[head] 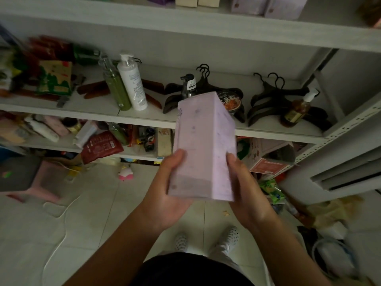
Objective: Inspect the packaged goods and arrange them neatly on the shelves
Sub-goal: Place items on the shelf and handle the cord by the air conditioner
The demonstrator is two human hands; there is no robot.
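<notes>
I hold a tall pale-purple box (203, 141) upright in front of the shelves, its lower end toward me. My left hand (171, 188) cradles its lower left side with the thumb curled over the front face. My right hand (245, 188) grips the lower right edge. The middle shelf (144, 118) behind the box carries a white pump bottle (133, 83), a green bottle (116, 87), a dark pump bottle (188, 84), an instant noodle cup (232, 101) and an amber pump bottle (298, 109).
Black hangers (272, 93) lie on the middle shelf. The lower shelf (61, 147) is cluttered with packets, including a red pouch (101, 146). Similar purple boxes (266, 6) stand on the top shelf. A pink stool (41, 180), a cable and bags lie on the tiled floor.
</notes>
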